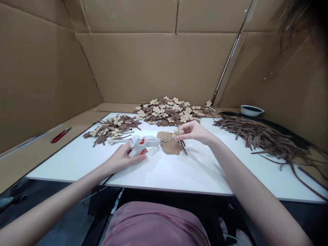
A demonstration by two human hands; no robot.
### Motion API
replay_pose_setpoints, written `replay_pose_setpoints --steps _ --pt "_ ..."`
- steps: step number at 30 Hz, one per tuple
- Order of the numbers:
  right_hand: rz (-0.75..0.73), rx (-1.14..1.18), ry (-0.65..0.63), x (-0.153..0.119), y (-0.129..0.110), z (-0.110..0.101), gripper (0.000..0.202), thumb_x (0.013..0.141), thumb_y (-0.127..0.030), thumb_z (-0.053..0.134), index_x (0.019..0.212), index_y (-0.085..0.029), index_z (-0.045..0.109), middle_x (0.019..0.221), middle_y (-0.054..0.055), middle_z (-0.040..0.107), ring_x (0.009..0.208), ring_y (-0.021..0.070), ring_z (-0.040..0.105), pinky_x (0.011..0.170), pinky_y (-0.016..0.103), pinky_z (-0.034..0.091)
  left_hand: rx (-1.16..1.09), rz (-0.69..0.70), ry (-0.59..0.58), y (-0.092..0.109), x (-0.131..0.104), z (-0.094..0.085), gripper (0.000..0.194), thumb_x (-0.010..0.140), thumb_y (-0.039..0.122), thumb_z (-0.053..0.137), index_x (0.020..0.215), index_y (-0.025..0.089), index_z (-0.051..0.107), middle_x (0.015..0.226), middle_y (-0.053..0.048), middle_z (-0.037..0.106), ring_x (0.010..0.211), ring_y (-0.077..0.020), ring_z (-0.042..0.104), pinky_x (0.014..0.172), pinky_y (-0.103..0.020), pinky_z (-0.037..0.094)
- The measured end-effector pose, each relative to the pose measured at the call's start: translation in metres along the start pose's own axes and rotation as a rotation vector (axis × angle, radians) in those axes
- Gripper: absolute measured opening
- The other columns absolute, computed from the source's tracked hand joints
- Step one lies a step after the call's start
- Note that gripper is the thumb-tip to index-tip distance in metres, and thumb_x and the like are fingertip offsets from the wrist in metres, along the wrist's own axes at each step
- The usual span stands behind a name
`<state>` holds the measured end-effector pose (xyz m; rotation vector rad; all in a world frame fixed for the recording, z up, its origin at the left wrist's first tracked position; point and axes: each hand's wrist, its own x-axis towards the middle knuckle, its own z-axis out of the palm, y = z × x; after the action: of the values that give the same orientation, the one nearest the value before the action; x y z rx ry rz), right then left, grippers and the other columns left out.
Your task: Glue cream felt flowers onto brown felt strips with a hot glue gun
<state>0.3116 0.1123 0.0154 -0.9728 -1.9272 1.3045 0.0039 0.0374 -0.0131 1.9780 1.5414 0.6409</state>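
My left hand (pixel 128 158) is wrapped round the handle of a white glue gun (pixel 147 141) with an orange trigger. The nozzle points right, and a glue stick juts from its back end. Between the thumb and fingers of my right hand (pixel 194 132) is a cream flower (pixel 177 134) with dark brown strips (pixel 183 147) hanging below it. That hand hovers over the right side of a brown, irregular patch (pixel 169 145) lying on the white board (pixel 153 174). The gun's tip is close to the patch's left edge, apart from the flower.
A heap of cream and brown flowers (pixel 166 111) lies at the back. Flowers with strips (pixel 115 127) are piled at left, loose brown strips (pixel 258 136) at right. A red utility knife (pixel 60 135) and a white bowl (pixel 252 110) flank the board. Cardboard walls (pixel 159 65) enclose the space.
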Motion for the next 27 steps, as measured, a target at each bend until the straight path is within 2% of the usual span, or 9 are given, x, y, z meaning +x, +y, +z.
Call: replay_pose_setpoints --steps 7,11,15,20,23,25,27 --pt "0.000 0.008 0.006 -0.001 0.000 0.001 0.034 0.058 -0.039 0.084 0.069 -0.013 0.064 0.063 -0.002 0.051 0.059 0.0108 0.045 0.055 0.027 0.035 0.106 -0.114 0.014 0.009 -0.007 -0.005 0.055 0.065 0.069 0.064 0.077 0.017 0.054 0.069 0.000 0.045 0.057 -0.0149 0.042 0.050 -0.027 0.031" --pt "0.000 -0.022 0.012 -0.001 -0.001 0.001 0.038 0.057 -0.044 0.083 0.071 -0.013 0.066 0.064 0.000 0.053 0.060 0.0114 0.046 0.055 0.027 0.037 0.103 -0.133 0.028 0.016 -0.012 -0.008 0.055 0.063 0.070 0.064 0.071 0.019 0.048 0.066 0.002 0.038 0.055 -0.0131 0.036 0.050 -0.026 0.028" --pt "0.008 -0.042 0.034 -0.001 -0.001 0.001 0.043 0.053 -0.049 0.083 0.071 -0.013 0.066 0.063 0.000 0.052 0.059 0.0121 0.047 0.054 0.027 0.038 0.109 -0.130 0.014 0.015 -0.014 -0.011 0.056 0.064 0.071 0.064 0.073 0.018 0.050 0.070 0.000 0.042 0.059 -0.0152 0.040 0.051 -0.026 0.029" --pt "0.013 -0.041 0.022 0.000 0.002 0.000 0.039 0.056 -0.046 0.082 0.069 -0.014 0.064 0.062 -0.001 0.048 0.059 0.0114 0.044 0.055 0.027 0.036 0.107 -0.044 -0.043 -0.001 -0.012 -0.015 0.051 0.068 0.067 0.064 0.075 0.017 0.057 0.073 -0.003 0.051 0.064 -0.0177 0.047 0.052 -0.025 0.033" --pt "0.015 -0.044 0.025 0.000 0.003 0.000 0.040 0.056 -0.046 0.082 0.069 -0.014 0.063 0.062 -0.001 0.047 0.059 0.0114 0.044 0.054 0.027 0.036 0.116 0.028 -0.130 -0.013 -0.008 -0.031 0.046 0.069 0.061 0.067 0.083 0.018 0.065 0.082 -0.005 0.062 0.075 -0.0216 0.057 0.060 -0.025 0.041" --pt "0.013 -0.039 0.024 0.000 0.003 -0.001 0.040 0.056 -0.046 0.083 0.069 -0.014 0.064 0.063 -0.001 0.050 0.059 0.0116 0.045 0.054 0.027 0.037 0.116 0.008 -0.185 -0.019 -0.003 -0.050 0.048 0.065 0.057 0.073 0.095 0.019 0.070 0.097 -0.008 0.068 0.087 -0.0243 0.061 0.068 -0.025 0.045" --pt "0.010 -0.040 0.026 0.001 0.003 0.000 0.040 0.055 -0.046 0.083 0.069 -0.014 0.064 0.063 0.000 0.052 0.059 0.0118 0.047 0.054 0.027 0.037 0.084 0.026 -0.252 -0.021 0.004 -0.071 0.056 0.062 0.051 0.078 0.110 0.022 0.070 0.117 -0.008 0.067 0.103 -0.0262 0.060 0.077 -0.023 0.047"
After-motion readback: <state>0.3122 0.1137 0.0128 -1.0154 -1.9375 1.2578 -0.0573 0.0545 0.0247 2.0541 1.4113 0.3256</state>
